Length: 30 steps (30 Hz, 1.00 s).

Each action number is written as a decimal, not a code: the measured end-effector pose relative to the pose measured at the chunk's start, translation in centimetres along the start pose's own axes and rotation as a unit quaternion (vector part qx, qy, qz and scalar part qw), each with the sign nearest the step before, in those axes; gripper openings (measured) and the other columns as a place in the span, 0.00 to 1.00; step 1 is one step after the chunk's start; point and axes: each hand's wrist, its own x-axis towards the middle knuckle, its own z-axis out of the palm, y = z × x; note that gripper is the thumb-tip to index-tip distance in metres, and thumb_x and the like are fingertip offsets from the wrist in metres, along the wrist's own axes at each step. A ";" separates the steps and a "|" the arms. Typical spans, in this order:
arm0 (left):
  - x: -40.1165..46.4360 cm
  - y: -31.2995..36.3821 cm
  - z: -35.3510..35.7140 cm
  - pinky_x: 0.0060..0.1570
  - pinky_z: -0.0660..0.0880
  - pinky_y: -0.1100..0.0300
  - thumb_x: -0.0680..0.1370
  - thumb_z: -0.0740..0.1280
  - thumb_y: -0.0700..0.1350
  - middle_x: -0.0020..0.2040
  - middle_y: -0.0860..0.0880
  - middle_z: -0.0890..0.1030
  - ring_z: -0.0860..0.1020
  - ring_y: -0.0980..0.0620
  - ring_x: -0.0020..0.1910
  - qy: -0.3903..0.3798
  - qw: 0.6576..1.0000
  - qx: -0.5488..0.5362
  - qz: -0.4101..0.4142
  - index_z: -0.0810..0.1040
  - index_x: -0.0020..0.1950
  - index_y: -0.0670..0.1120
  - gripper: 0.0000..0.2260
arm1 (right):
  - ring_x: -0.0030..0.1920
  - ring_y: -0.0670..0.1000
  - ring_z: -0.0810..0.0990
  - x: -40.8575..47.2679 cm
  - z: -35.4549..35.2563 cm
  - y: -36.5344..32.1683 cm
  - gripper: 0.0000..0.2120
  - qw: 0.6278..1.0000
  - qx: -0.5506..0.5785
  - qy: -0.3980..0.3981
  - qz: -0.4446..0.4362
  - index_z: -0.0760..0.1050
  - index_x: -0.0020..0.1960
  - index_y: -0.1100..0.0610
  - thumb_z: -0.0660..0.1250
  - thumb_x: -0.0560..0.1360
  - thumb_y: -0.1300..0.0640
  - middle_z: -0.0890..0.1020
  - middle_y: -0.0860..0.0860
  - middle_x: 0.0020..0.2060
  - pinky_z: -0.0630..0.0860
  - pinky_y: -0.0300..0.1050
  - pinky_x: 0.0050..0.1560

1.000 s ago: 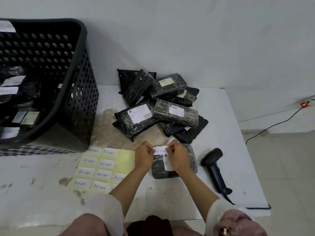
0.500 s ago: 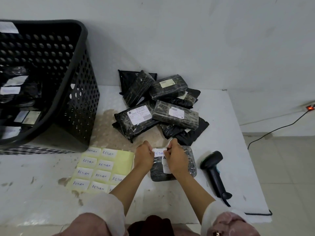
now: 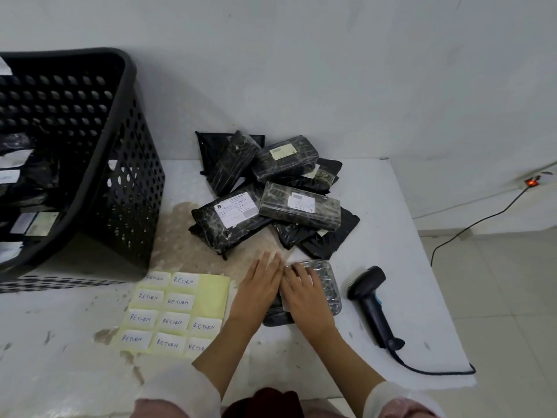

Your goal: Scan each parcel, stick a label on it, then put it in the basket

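Both hands, left (image 3: 259, 289) and right (image 3: 304, 297), press flat, fingers straight, on one black plastic-wrapped parcel (image 3: 327, 285) near the white bench's (image 3: 407, 267) front edge; nine white handwritten RETURN labels (image 3: 173, 312) lie beside it.

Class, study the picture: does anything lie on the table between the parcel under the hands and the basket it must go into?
Yes: the label sheet lies flat between the parcel and the basket; nothing tall blocks.

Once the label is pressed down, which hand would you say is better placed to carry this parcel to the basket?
Probably left: the left hand rests on the parcel on the side toward the basket.
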 end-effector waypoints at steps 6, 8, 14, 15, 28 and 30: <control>-0.5 0.0 0.4 0.63 0.73 0.48 0.61 0.79 0.48 0.63 0.45 0.79 0.76 0.44 0.64 -0.021 0.999 0.020 0.022 0.79 0.63 0.44 0.31 | 0.65 0.57 0.76 -1.4 -0.3 0.0 0.24 0.995 -0.002 -0.094 0.025 0.77 0.64 0.55 0.56 0.72 0.53 0.78 0.52 0.65 0.74 0.59 0.63; -0.2 0.0 -0.1 0.65 0.71 0.46 0.64 0.78 0.46 0.65 0.44 0.77 0.74 0.42 0.66 -0.026 1.000 0.006 -0.009 0.77 0.65 0.43 0.31 | 0.66 0.57 0.76 -1.5 0.0 0.2 0.25 0.996 0.009 -0.088 0.025 0.76 0.66 0.55 0.68 0.69 0.52 0.77 0.52 0.66 0.73 0.59 0.64; 0.6 -1.5 1.0 0.77 0.45 0.51 0.80 0.58 0.42 0.77 0.46 0.57 0.49 0.46 0.77 -0.046 0.985 -0.095 -0.138 0.51 0.78 0.45 0.28 | 0.66 0.57 0.75 -1.5 0.4 0.2 0.32 0.996 0.063 -0.058 0.036 0.75 0.67 0.57 0.76 0.64 0.57 0.76 0.53 0.66 0.65 0.61 0.70; 0.5 -1.6 1.1 0.76 0.44 0.49 0.81 0.58 0.44 0.77 0.46 0.55 0.49 0.45 0.77 -0.045 0.987 -0.083 -0.130 0.50 0.78 0.44 0.28 | 0.67 0.58 0.74 -1.6 0.5 0.2 0.30 0.996 0.066 -0.046 0.035 0.74 0.68 0.58 0.73 0.67 0.57 0.75 0.54 0.67 0.59 0.60 0.72; 0.2 -1.7 0.2 0.60 0.69 0.59 0.77 0.65 0.42 0.59 0.48 0.73 0.68 0.51 0.62 0.052 0.937 -0.281 -0.200 0.76 0.60 0.45 0.11 | 0.77 0.53 0.35 -1.5 1.3 0.8 0.30 0.988 0.120 -0.088 0.039 0.31 0.76 0.53 0.48 0.82 0.58 0.35 0.49 0.76 0.28 0.52 0.71; 0.3 -1.6 -0.3 0.53 0.73 0.57 0.77 0.65 0.41 0.55 0.48 0.73 0.70 0.51 0.58 0.055 0.930 -0.299 -0.205 0.77 0.54 0.44 0.06 | 0.77 0.54 0.36 -1.4 1.4 0.7 0.30 0.988 0.118 -0.088 0.043 0.32 0.76 0.54 0.48 0.82 0.58 0.36 0.50 0.77 0.27 0.53 0.70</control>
